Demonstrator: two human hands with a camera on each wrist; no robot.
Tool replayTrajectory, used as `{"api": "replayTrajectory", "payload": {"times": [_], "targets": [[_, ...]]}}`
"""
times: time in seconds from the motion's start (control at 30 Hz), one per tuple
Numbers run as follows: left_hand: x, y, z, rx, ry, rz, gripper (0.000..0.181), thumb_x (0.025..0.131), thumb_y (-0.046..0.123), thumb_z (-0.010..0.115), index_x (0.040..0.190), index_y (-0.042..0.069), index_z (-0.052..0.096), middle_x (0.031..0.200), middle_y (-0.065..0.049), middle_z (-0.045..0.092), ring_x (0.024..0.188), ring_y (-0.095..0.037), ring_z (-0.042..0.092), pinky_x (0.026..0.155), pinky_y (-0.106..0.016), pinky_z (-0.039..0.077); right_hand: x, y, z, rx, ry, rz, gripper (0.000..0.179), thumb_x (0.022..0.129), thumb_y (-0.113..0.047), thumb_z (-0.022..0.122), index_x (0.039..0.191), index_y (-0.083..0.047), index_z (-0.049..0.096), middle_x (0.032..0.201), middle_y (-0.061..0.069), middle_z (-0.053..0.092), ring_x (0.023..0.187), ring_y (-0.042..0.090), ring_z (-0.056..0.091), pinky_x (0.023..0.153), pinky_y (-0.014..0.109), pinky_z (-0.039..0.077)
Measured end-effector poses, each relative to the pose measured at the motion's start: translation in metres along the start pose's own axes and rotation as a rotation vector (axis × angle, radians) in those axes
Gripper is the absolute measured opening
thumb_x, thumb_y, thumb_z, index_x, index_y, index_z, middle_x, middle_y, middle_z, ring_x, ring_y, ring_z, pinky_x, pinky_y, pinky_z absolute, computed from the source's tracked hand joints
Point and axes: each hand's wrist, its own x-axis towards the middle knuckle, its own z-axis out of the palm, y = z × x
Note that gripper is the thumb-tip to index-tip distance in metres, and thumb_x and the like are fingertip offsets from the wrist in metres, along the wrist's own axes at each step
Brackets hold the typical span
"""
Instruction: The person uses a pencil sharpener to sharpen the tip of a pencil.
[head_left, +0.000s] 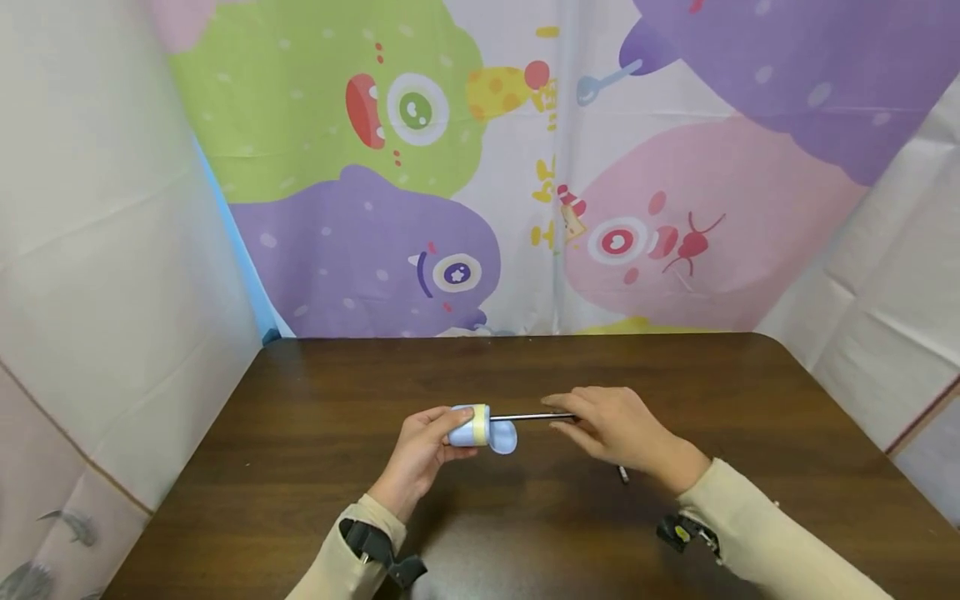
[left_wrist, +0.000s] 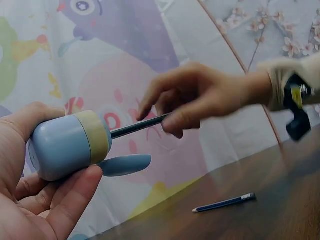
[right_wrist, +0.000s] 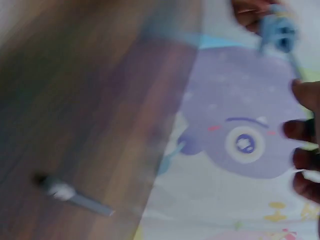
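A light-blue pencil sharpener [head_left: 461, 429] with a yellow band is held in my left hand [head_left: 412, 458], thumb on top and fingers beneath. Its rounded flap [left_wrist: 127, 165] hangs away from the end that faces right. A dark pencil [head_left: 525, 416] sticks out of that end, roughly level, its other end reaching my right hand [head_left: 618, 425]. The right thumb and fingers pinch the pencil's far end. In the right wrist view the sharpener [right_wrist: 281, 32] is blurred, and two dark holes show on its face.
A second pencil [left_wrist: 224, 202], dark blue, lies on the brown table [head_left: 300, 500], mostly hidden by my right hand in the head view. Behind the table hangs a cartoon-printed curtain [head_left: 525, 275]; pale cloth walls [head_left: 112, 208] stand at both sides.
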Motion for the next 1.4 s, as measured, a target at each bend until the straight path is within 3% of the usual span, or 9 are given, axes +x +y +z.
{"api": "replayTrajectory", "payload": {"times": [0.1, 0.23, 0.4, 0.53, 0.67, 0.83, 1.13, 1.27, 1.4], "targets": [[-0.001, 0.001, 0.0, -0.001, -0.01, 0.002, 0.011, 0.086, 0.001, 0.065, 0.076, 0.006, 0.068, 0.079, -0.009, 0.06, 0.065, -0.016, 0.06, 0.058, -0.029, 0.06, -0.004, 0.005, 0.009, -0.247, 0.159, -0.27, 0.029, 0.106, -0.018, 0.044, 0.114, -0.006, 0.069, 0.073, -0.001, 0.057, 0.054, 0.011, 0.049, 0.045, 0.025, 0.044], [-0.002, -0.001, 0.002, 0.005, -0.041, -0.001, 0.014, 0.085, 0.0, 0.065, 0.074, 0.008, 0.067, 0.078, -0.008, 0.06, 0.065, -0.016, 0.061, 0.058, -0.03, 0.06, -0.006, 0.01, 0.02, -0.324, 0.26, -0.445, 0.029, 0.102, -0.003, 0.043, 0.114, -0.002, 0.07, 0.069, 0.0, 0.053, 0.052, 0.011, 0.045, 0.043, 0.021, 0.039], [-0.003, -0.002, 0.004, 0.005, -0.059, -0.004, 0.013, 0.084, 0.001, 0.065, 0.073, 0.008, 0.067, 0.077, -0.007, 0.061, 0.064, -0.015, 0.061, 0.057, -0.03, 0.06, -0.003, 0.015, 0.027, -0.308, 0.348, -0.551, 0.025, 0.101, -0.002, 0.048, 0.109, 0.002, 0.071, 0.066, 0.0, 0.052, 0.05, 0.01, 0.043, 0.042, 0.02, 0.036], [-0.002, -0.004, 0.004, 0.001, -0.063, -0.017, 0.014, 0.085, 0.001, 0.064, 0.074, 0.009, 0.067, 0.077, -0.007, 0.06, 0.065, -0.015, 0.061, 0.058, -0.029, 0.06, -0.001, 0.013, 0.03, -0.254, 0.365, -0.521, 0.026, 0.1, -0.003, 0.046, 0.105, 0.003, 0.07, 0.061, -0.001, 0.048, 0.046, 0.009, 0.037, 0.038, 0.019, 0.033], [0.0, -0.005, 0.003, -0.006, -0.031, -0.02, 0.014, 0.085, 0.001, 0.064, 0.074, 0.008, 0.067, 0.077, -0.007, 0.061, 0.065, -0.015, 0.061, 0.058, -0.028, 0.059, 0.003, 0.002, 0.03, -0.025, 0.283, -0.309, 0.02, 0.101, -0.009, 0.053, 0.097, -0.002, 0.071, 0.064, -0.001, 0.061, 0.046, 0.004, 0.046, 0.038, 0.016, 0.038], [0.001, -0.004, 0.001, -0.004, 0.001, -0.007, 0.012, 0.086, 0.002, 0.064, 0.075, 0.006, 0.068, 0.077, -0.008, 0.061, 0.065, -0.016, 0.061, 0.058, -0.027, 0.059, 0.011, -0.014, 0.021, 0.375, 0.075, 0.177, 0.011, 0.086, -0.004, 0.075, 0.079, -0.011, 0.069, 0.076, 0.002, 0.073, 0.052, -0.001, 0.048, 0.044, 0.016, 0.036], [-0.002, -0.003, 0.002, 0.003, -0.033, -0.029, 0.014, 0.085, 0.001, 0.064, 0.073, 0.008, 0.067, 0.076, -0.006, 0.061, 0.064, -0.014, 0.06, 0.058, -0.027, 0.059, 0.025, -0.01, -0.001, 1.151, -0.364, 0.935, 0.011, 0.09, -0.008, 0.065, 0.084, 0.002, 0.066, 0.052, -0.005, 0.037, 0.043, 0.006, 0.025, 0.039, 0.021, 0.02], [-0.004, 0.001, 0.004, 0.037, -0.053, 0.023, 0.015, 0.083, 0.0, 0.067, 0.071, 0.009, 0.065, 0.078, -0.006, 0.061, 0.065, -0.015, 0.06, 0.057, -0.029, 0.059, 0.022, 0.002, -0.001, 1.484, -0.578, 1.061, 0.016, 0.099, -0.008, 0.049, 0.088, -0.005, 0.059, 0.05, -0.008, 0.026, 0.04, 0.002, 0.018, 0.037, 0.017, 0.014], [-0.005, 0.003, 0.004, 0.054, -0.046, 0.034, 0.014, 0.083, 0.0, 0.068, 0.072, 0.008, 0.065, 0.079, -0.007, 0.06, 0.067, -0.016, 0.059, 0.057, -0.03, 0.059, 0.021, 0.005, 0.001, 1.528, -0.631, 1.032, 0.015, 0.102, -0.01, 0.045, 0.092, -0.005, 0.055, 0.051, -0.007, 0.027, 0.041, 0.002, 0.019, 0.038, 0.017, 0.014]]}}
